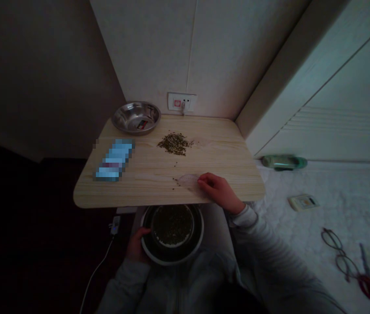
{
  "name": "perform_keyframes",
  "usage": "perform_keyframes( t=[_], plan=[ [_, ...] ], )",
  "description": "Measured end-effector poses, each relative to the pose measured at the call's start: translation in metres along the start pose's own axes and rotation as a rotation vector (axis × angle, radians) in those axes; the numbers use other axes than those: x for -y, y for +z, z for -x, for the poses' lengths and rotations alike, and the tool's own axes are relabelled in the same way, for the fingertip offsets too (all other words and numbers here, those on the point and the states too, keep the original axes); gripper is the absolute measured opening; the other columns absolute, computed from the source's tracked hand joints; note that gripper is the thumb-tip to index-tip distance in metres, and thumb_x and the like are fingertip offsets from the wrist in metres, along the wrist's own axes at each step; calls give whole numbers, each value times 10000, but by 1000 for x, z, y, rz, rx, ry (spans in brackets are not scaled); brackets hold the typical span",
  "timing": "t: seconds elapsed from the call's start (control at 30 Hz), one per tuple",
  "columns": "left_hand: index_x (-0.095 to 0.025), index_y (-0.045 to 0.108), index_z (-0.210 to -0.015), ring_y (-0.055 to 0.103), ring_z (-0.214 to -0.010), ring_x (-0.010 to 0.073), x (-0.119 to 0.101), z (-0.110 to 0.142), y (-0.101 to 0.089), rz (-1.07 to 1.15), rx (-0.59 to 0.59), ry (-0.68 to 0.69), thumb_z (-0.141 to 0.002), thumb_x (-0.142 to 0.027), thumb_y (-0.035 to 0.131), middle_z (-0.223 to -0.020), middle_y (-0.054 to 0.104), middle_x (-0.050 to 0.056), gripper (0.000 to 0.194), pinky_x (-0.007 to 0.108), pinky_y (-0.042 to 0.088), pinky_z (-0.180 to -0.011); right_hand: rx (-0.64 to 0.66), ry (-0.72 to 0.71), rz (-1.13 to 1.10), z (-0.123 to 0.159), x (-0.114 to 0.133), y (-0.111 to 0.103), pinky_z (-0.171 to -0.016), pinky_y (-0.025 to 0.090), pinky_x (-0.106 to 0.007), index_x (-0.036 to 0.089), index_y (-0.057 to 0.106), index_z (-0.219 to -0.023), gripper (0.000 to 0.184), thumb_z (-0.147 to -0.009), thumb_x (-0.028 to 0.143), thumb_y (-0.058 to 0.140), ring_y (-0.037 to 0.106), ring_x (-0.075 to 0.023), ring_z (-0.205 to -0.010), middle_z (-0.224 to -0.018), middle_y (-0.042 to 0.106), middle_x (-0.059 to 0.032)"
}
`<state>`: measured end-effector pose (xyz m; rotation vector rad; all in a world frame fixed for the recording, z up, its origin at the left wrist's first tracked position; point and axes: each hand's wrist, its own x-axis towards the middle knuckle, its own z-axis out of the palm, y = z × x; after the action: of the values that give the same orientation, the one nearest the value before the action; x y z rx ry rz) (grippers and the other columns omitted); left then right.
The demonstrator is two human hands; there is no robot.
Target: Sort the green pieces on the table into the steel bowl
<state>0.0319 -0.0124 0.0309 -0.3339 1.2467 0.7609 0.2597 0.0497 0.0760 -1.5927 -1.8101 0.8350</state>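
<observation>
- Right hand [216, 190]: narrow pinch, fingertips closed on the edge of a clear, thin piece [188, 180], low over the table's [217, 152] near edge.
- Left hand [137, 247]: thumb over the rim of the pale-rimmed bowl [172, 263], below the tabletop; finger closure underneath hidden, cannot tell.

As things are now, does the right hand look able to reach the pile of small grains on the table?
Probably yes: the right hand is over the table, and nothing tall stands between it and the pile. It seems to hold a thin clear piece, which might hinder picking.
</observation>
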Motion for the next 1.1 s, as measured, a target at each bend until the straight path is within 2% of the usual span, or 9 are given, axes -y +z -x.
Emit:
perform_keyframes(
  t=[0.13,0.3,0.57,0.7,0.9,1.1],
  plan=[
    [-91,631,-660,592,-748,268,0,1,1,21,10,-25,-577,-96,434,-528,640,87,213,412,442,-710,51,-17,-11,1,2,-1,-542,355,-197,156,530,-753,193,-745,317,424,467,-85,-562,-609,532,11],
    [-72,632,-703,591,-746,276,1,1,1,14,2,25,-574,-89,438,-523,638,94,234,416,447,-694,53,-4,-20,4,0,-2,-541,359,-200,160,530,-760,212,-747,340,417,467,-88,-565,-614,535,9],
    [-81,613,-885,587,-771,265,3,1,-1,59,49,-7,-573,-97,443,-630,663,86,355,409,438,-714,89,-43,-50,9,2,0,-534,358,-206,160,529,-766,207,-748,331,414,465,-92,-565,-616,533,3],
    [-76,624,-850,587,-770,269,3,0,-1,65,64,-12,-571,-102,445,-624,661,96,334,409,441,-709,56,-17,-55,11,0,-1,-537,361,-208,162,525,-763,207,-746,339,418,468,-93,-567,-613,533,4],
    [-83,640,-742,589,-764,259,3,-4,-5,37,68,11,-578,-96,441,-588,655,91,258,395,440,-718,88,-26,-51,15,2,-1,-520,354,-202,163,516,-747,193,-754,326,411,451,-85,-547,-600,514,9],
    [-92,632,-798,588,-771,251,4,-5,-7,55,82,36,-563,-76,448,-591,657,73,299,385,438,-723,105,-53,-27,17,2,-1,-522,354,-208,162,520,-756,194,-755,322,412,455,-90,-552,-609,526,2]
  ],
)
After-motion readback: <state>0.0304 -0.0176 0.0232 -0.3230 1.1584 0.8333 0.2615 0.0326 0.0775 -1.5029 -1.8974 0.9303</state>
